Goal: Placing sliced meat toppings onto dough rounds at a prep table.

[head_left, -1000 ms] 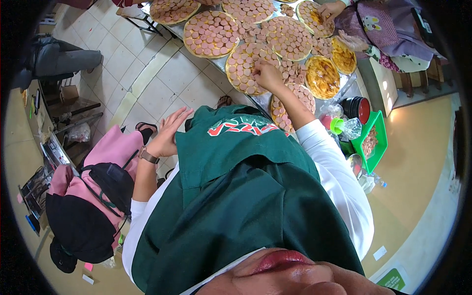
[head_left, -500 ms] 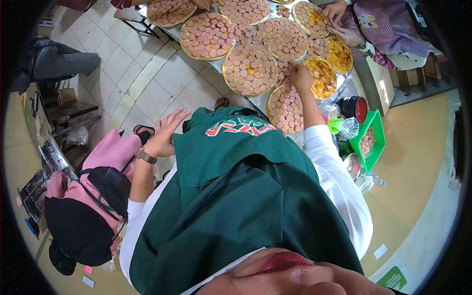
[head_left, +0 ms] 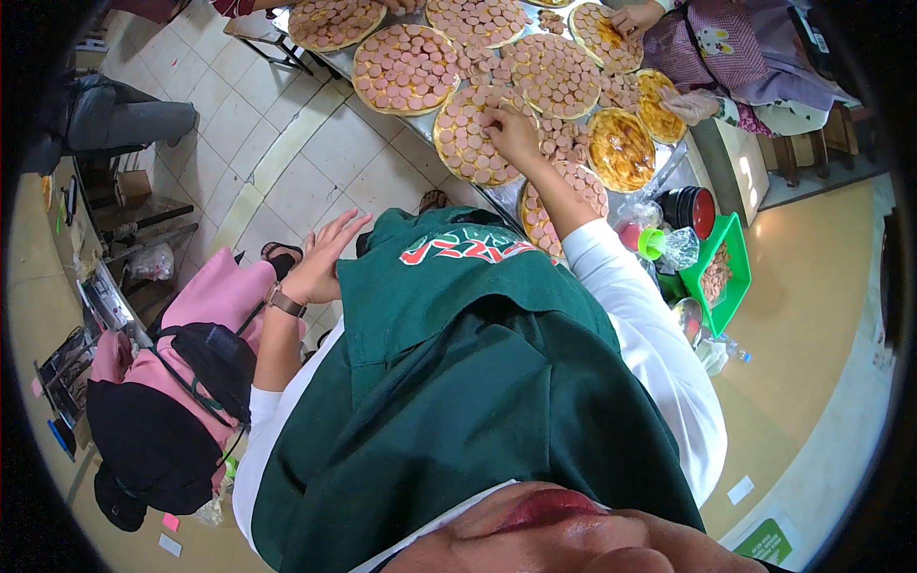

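My right hand (head_left: 513, 137) reaches over a round pizza base (head_left: 465, 158) covered with pink sausage slices. Its fingers are pinched together on a sausage slice at the right part of that base, though the fingertips are partly hidden. Loose sausage slices (head_left: 565, 141) lie in a heap between the bases. Below my right forearm is another sliced-sausage pizza (head_left: 540, 225), partly covered by the arm. My left hand (head_left: 320, 260), with a watch at the wrist, hangs in the air left of my green apron, fingers stretched out, holding nothing.
More sausage-topped pizzas (head_left: 405, 69) fill the metal table, with sauced bases (head_left: 621, 150) at its right. A co-worker's hand (head_left: 638, 19) touches a far-right base. A green tray (head_left: 731, 277) of slices and a dark round container (head_left: 686, 212) stand right. A person in pink (head_left: 205, 306) is left.
My right hand has moved left from the loose slices onto the sausage-topped base. The co-worker's gloved hand at the right has shifted toward a sauced base. My left hand stays put.
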{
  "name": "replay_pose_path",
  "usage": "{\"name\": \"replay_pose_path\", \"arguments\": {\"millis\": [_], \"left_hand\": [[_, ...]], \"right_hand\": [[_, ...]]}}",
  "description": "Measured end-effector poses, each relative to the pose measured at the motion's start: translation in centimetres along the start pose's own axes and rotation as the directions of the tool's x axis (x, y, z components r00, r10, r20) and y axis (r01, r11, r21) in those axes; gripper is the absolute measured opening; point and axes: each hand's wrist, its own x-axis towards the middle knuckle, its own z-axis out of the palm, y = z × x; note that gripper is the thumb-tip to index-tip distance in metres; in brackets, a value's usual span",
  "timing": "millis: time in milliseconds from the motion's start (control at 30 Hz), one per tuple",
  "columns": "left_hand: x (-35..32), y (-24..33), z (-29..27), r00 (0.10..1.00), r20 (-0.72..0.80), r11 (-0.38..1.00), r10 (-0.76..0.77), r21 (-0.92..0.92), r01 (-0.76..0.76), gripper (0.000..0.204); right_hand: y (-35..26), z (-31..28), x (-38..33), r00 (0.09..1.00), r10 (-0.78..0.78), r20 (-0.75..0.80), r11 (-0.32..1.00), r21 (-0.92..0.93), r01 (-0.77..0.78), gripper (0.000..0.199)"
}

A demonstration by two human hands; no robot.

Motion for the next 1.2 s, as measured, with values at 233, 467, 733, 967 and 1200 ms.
{"name": "replay_pose_path", "arguments": {"millis": [233,467,733,967,1200], "left_hand": [[-0.7,-0.3,0.3,1.0,-0.028,0.999,-0.013,-0.037,0.012,0.094],[-0.5,-0.2,0.3,1.0,-0.027,0.999,-0.003,-0.052,0.001,0.095],[-0.2,-0.4,0.4,0.999,-0.027,0.998,0.03,-0.054,-0.031,0.096],[-0.3,-0.5,0.6,1.0,-0.012,0.999,0.014,-0.045,-0.015,0.097],[-0.6,-0.6,0.9,0.999,-0.038,1.0,0.017,-0.023,-0.018,0.097]], "right_hand": [[1.1,-1.5,-1.2,0.969,-0.228,-0.093,0.944,-0.266,0.197,0.023],[0.4,-2.5,-2.0,0.973,-0.23,-0.008,0.921,-0.323,0.215,0.028],[0.8,-1.7,-1.9,0.939,-0.34,0.05,0.856,-0.398,0.331,0.039],[-1.1,-2.1,-1.1,0.943,-0.315,0.109,0.819,-0.471,0.328,0.04],[-0.8,-2.1,-0.6,0.945,-0.327,-0.011,0.841,-0.459,0.286,0.036]]}}
